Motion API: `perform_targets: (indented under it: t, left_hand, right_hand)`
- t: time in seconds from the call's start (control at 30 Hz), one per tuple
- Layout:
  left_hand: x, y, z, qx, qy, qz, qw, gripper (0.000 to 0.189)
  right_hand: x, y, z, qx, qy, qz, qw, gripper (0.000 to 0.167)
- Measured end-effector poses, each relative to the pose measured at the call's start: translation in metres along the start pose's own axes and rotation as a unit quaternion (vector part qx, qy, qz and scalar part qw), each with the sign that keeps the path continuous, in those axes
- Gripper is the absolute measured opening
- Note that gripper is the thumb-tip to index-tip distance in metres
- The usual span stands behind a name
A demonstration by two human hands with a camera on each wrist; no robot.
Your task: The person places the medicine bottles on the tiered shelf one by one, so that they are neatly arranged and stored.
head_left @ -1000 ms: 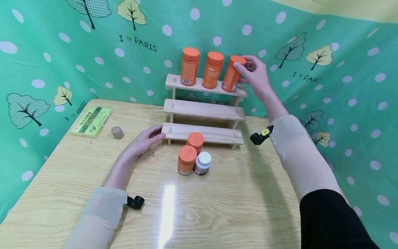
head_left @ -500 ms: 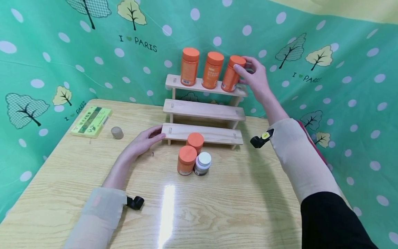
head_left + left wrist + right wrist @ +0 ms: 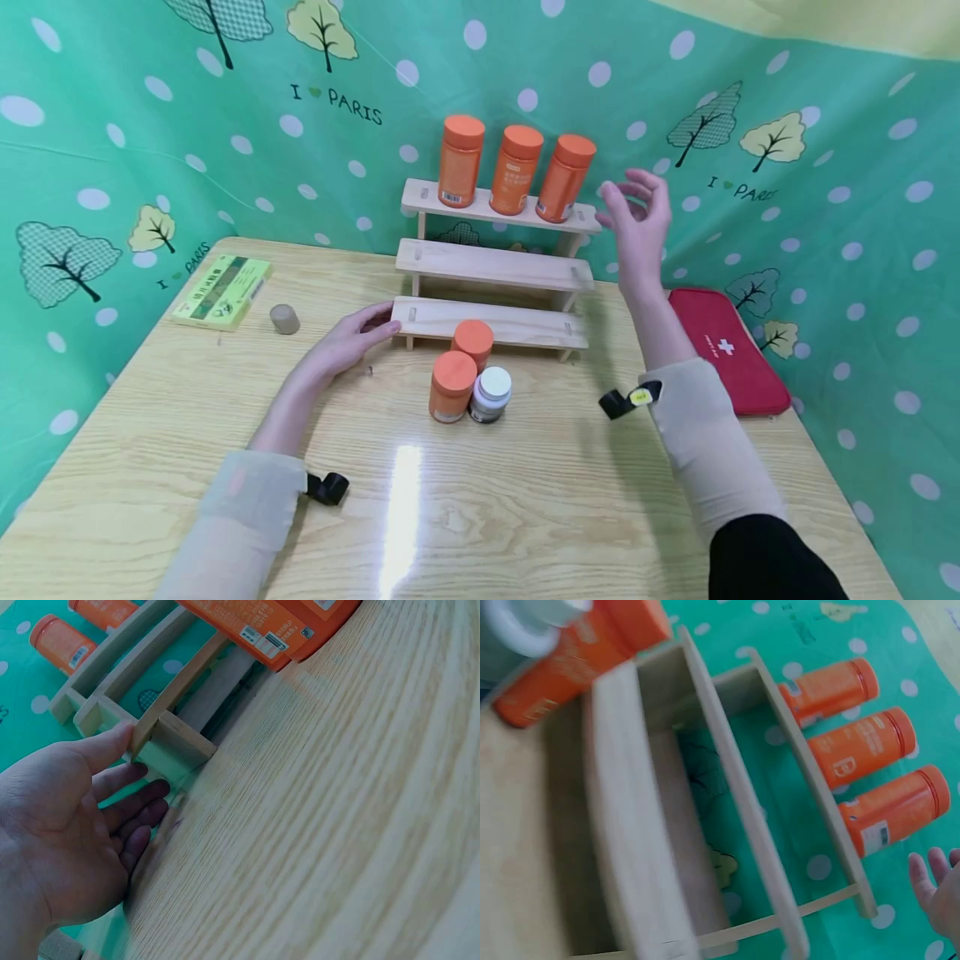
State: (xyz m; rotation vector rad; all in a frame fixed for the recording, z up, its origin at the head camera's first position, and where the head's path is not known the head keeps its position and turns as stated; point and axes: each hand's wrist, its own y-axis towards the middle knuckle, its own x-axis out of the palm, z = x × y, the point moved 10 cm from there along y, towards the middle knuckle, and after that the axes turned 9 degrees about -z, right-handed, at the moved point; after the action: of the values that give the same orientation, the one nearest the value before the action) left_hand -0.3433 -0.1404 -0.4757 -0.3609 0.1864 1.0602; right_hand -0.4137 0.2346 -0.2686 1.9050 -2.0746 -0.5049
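Note:
My left hand (image 3: 341, 340) rests at the left end of the lowest board of a three-tier wooden display shelf (image 3: 495, 265). In the left wrist view the thumb (image 3: 112, 746) touches the board's corner while the other fingers hang relaxed beside it. Right of the top tier, my right hand (image 3: 641, 225) is in the air with nothing in it, fingers loosely bent. On that tier three orange bottles stand in a row: a left one (image 3: 460, 162), a middle one (image 3: 515, 171) and a right one (image 3: 564, 179), the nearest to this hand.
Before the shelf stand two orange bottles, a front one (image 3: 452, 387) and one behind (image 3: 474, 340), and a white-capped bottle (image 3: 491, 396). A green-yellow box (image 3: 222, 292) and small grey cylinder (image 3: 284, 319) lie left. A red first-aid pouch (image 3: 727, 350) lies right.
My right hand has let go of the right-hand orange bottle on the top tier and drawn back to the right and down. The red pouch has come into view. My left hand stays put.

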Motion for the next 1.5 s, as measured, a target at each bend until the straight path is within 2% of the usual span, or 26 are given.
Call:
perform_targets:
  t: [0.17, 0.4, 0.57, 0.7, 0.9, 1.2, 1.5]
  left_hand:
    - [0.000, -0.001, -0.001, -0.003, 0.000, -0.002, 1.0000, 0.073]
    - [-0.001, -0.001, 0.001, 0.000, 0.002, -0.002, 1.0000, 0.073]
    - [-0.001, -0.001, -0.001, -0.001, 0.003, -0.001, 1.0000, 0.073]
    - [0.000, -0.001, -0.003, -0.003, 0.000, 0.001, 1.0000, 0.073]
    - [-0.001, 0.000, -0.003, -0.004, -0.004, 0.002, 1.0000, 0.074]
    - [-0.004, 0.000, -0.004, -0.008, -0.003, 0.004, 1.0000, 0.074]
    - [-0.002, 0.001, -0.003, 0.003, -0.005, 0.003, 1.0000, 0.072]
  right_hand:
    - [0.006, -0.033, 0.006, -0.019, 0.006, -0.016, 0.9997, 0.036]
    - [0.025, -0.079, 0.019, -0.022, 0.012, -0.091, 0.9955, 0.036]
    - [0.038, -0.106, 0.034, 0.013, -0.016, -0.149, 0.9885, 0.036]
    - [0.048, -0.123, 0.045, 0.040, -0.037, -0.196, 0.9791, 0.039]
    - [0.058, -0.139, 0.052, 0.051, -0.040, -0.245, 0.9673, 0.036]
    - [0.071, -0.149, 0.058, 0.058, -0.042, -0.300, 0.9512, 0.038]
    - [0.080, -0.161, 0.064, 0.072, -0.063, -0.362, 0.9270, 0.042]
